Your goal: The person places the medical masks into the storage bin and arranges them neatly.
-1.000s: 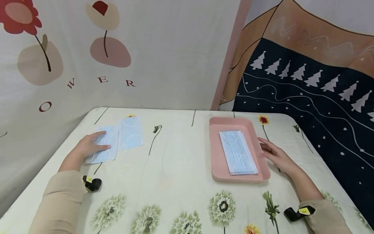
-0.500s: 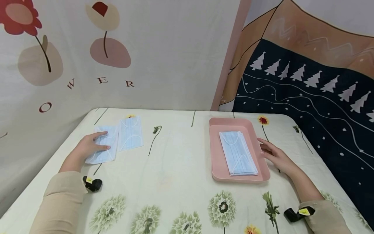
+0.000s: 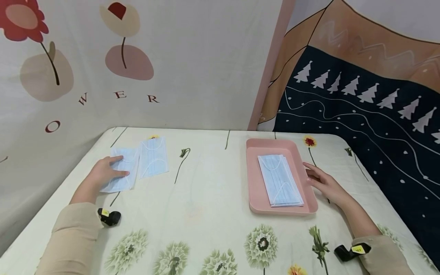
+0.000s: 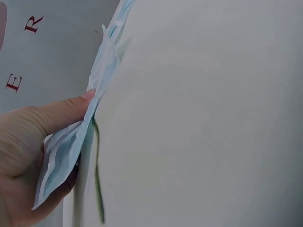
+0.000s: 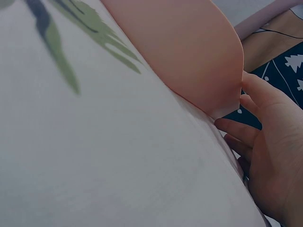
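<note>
At the left of the head view, my left hand holds a light-blue face mask, its thumb and index finger on the upper side. The left wrist view shows the thumb pressed on this mask, while other fingers are partly hidden behind it. A second face mask lies flat just to the right of it. My right hand rests beside the pink tray, fingertips right at its outer right side. Inside the tray is a small stack of face masks.
A white cloth printed with flowers covers the table. Behind it hangs a pale curtain with printed flowers, and a dark patterned fabric hangs at the right. Each wrist wears a small black camera.
My left index finger draws back slightly on the face mask. The right hand, the tray and the other masks stay where they were.
</note>
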The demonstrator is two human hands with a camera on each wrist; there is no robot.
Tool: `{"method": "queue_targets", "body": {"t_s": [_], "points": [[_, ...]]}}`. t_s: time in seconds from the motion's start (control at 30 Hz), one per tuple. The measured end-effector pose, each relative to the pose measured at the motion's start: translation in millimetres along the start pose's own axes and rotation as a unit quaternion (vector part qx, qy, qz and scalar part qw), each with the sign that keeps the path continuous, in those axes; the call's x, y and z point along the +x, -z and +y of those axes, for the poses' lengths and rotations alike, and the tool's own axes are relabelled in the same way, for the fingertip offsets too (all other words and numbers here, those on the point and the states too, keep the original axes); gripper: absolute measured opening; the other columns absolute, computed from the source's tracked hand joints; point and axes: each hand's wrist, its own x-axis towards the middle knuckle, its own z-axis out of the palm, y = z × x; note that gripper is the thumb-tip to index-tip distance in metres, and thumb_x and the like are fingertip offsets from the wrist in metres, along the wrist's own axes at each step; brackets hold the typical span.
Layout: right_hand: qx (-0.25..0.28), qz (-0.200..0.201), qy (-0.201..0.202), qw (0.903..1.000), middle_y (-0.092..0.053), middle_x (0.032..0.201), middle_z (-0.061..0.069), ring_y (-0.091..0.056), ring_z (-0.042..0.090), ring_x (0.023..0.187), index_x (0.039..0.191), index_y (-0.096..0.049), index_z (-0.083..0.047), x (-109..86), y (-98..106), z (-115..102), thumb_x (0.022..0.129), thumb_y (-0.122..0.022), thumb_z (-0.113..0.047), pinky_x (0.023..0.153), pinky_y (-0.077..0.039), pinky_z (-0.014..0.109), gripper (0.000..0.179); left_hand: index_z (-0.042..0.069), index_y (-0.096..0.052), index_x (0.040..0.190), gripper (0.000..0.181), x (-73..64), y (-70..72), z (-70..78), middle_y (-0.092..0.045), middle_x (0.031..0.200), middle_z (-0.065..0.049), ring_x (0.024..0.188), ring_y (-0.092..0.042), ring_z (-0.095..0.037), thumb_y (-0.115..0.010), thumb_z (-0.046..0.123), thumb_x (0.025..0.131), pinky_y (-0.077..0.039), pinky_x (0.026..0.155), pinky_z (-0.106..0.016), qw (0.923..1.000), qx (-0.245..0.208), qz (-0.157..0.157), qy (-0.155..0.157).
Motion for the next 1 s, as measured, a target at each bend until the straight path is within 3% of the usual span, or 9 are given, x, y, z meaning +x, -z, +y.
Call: {"method": "queue_targets", "body": {"t_s": [0.17,0.37,0.5,0.77,1.0], "points": [[-0.003,-0.003,-0.005,1.0,-0.044,0.138,0.026,-0.043,-0.008,0.112,0.152,-0.025,-0.01,-0.3,1,-1,0.1,-0.052,-0.02,0.089,-0.036,0.009,0.059,-0.007,-0.025,0.145,0.092,-4.2,-0.2,-1.4,-0.01,0.143,-0.043,0.129,-0.008,-0.061,-0.078,0.03,0.079,-0.013,0.102,-0.069,0.9999,-0.002,0.008,-0.011],[-0.001,-0.001,-0.006,1.0,-0.043,0.138,0.027,-0.043,-0.007,0.112,0.152,-0.025,-0.009,0.5,1,-3,0.101,-0.051,-0.021,0.089,-0.036,0.009,0.059,-0.002,-0.022,0.148,0.093,-10.4,-0.1,-7.2,0.001,0.146,-0.041,0.131,0.001,-0.06,-0.077,0.03,0.081,-0.006,0.103,-0.069,0.9986,-0.041,0.034,0.0],[0.001,-0.001,-0.006,1.0,-0.043,0.138,0.027,-0.043,-0.008,0.111,0.152,-0.025,-0.008,0.1,0,-3,0.101,-0.051,-0.021,0.089,-0.036,0.008,0.059,0.0,-0.021,0.149,0.089,-16.7,0.9,-8.7,0.004,0.146,-0.042,0.131,0.004,-0.06,-0.073,0.032,0.085,-0.005,0.103,-0.069,0.997,-0.056,0.051,-0.009],[-0.001,-0.001,-0.011,0.9999,-0.044,0.138,0.027,-0.043,-0.007,0.112,0.152,-0.026,-0.009,0.5,1,-2,0.101,-0.052,-0.022,0.089,-0.036,0.009,0.059,0.01,-0.019,0.152,0.084,-30.6,3.9,4.9,0.007,0.15,-0.035,0.134,0.005,-0.056,-0.068,0.037,0.089,-0.006,0.105,-0.066,0.9898,-0.106,0.095,0.003],[-0.002,-0.002,-0.013,0.9999,-0.043,0.138,0.026,-0.043,-0.006,0.112,0.152,-0.025,-0.01,0.3,1,-2,0.1,-0.052,-0.022,0.089,-0.036,0.009,0.059,0.018,-0.016,0.153,0.084,-35.6,6.6,20.2,0.001,0.157,-0.02,0.139,-0.002,-0.047,-0.067,0.038,0.09,-0.015,0.106,-0.063,0.9812,-0.149,0.122,0.008]]}}
